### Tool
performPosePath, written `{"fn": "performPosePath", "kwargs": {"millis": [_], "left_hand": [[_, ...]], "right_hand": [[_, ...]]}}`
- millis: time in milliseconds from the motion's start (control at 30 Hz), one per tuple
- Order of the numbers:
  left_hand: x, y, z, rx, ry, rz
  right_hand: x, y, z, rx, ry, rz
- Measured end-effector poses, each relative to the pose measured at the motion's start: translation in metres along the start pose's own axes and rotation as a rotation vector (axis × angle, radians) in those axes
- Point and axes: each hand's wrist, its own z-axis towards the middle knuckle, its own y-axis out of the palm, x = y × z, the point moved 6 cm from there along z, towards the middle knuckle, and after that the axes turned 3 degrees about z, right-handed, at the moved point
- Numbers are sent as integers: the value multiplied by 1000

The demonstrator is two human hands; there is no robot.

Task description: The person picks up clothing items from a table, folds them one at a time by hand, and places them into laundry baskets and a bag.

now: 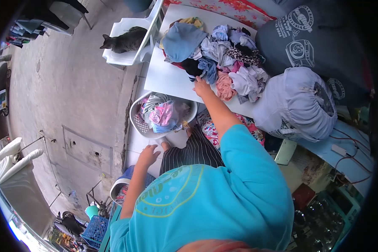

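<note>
My right hand (202, 87) reaches out over the white table, its fingers closed at the striped edge of a black garment (192, 66). That garment lies at the near side of a heap of clothes. Around it are a blue-grey cloth (182, 40), a crumpled denim-blue piece (208, 69) and a peach garment (225, 86). My left hand (148, 156) hangs low beside my striped trousers, fingers apart and holding nothing. Just beyond it stands a white laundry basket (143, 131) with pink, blue and grey clothes inside.
A cat (128, 40) lies on a white plastic chair (121, 59) left of the table (164, 80). A stuffed grey laundry bag (292, 101) and a large dark printed bag (306, 38) crowd the right. A blue-sided basket (130, 174) stands below my left hand.
</note>
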Motion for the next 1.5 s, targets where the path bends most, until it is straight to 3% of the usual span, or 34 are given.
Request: {"fn": "performPosePath", "kwargs": {"millis": [67,133,200,267,300,367,400,467,533,600,633,700,733,767,833,867,933,967,1000,1067,1100,1133,1167,1200,1267,1333,1367,1500], "left_hand": [[34,-7,21,-44,77,-44],[57,-11,51,62,232,-91],[93,-38,74,372,406,-117],[131,-72,92,501,410,-162],[147,-82,100,498,411,-160],[158,-91,125,337,279,-578],[155,-93,143,336,278,-576],[162,-91,163,439,654,-276],[148,-86,172,451,655,-289],[115,-76,189,387,393,-618],[133,-105,159,487,342,-497],[134,-126,130,624,420,-563],[138,-139,108,680,452,-618],[139,-151,88,801,504,-646],[146,-171,50,1005,543,-591],[143,-171,43,1119,580,-532],[123,-164,71,913,375,-225],[104,-151,87,755,293,-232],[96,-152,86,752,212,-331],[104,-161,73,787,288,-256],[97,-158,71,787,286,-258],[78,-146,79,608,172,-453],[64,-132,86,424,58,-641],[61,-130,86,429,56,-642],[53,-117,90,276,-89,-281],[74,-108,85,-16,33,-720],[97,-116,80,-39,99,-838],[128,-97,102,-142,167,-1090]], "right_hand": [[-1,15,14,-61,-60,150],[-18,-4,3,0,-72,221],[-53,-70,-43,179,-215,310],[-74,-109,-82,226,-295,310],[-78,-116,-96,226,-292,312],[-89,-119,-117,167,-372,359],[-90,-116,-123,167,-372,360],[-102,-114,-138,175,-593,472],[-99,-111,-140,162,-596,564],[-71,-117,-135,543,-438,833],[-41,-83,-119,462,-244,978],[19,-38,-94,756,38,667],[59,-2,-72,752,195,836],[92,21,-57,687,490,755],[113,7,-53,938,761,704],[117,-1,-48,932,764,705],[115,-25,-36,896,528,563],[118,-27,-34,896,530,564],[124,-21,-26,830,477,523],[143,-9,-10,768,427,480],[160,6,0,645,485,654],[167,16,6,517,536,822],[138,-12,-17,316,663,1353],[128,-31,-32,314,658,1352],[95,-55,-44,250,306,2109],[63,-97,-72,165,186,2198],[43,-117,-84,75,63,2277],[-6,-143,-125,-103,-11,2381]]}}
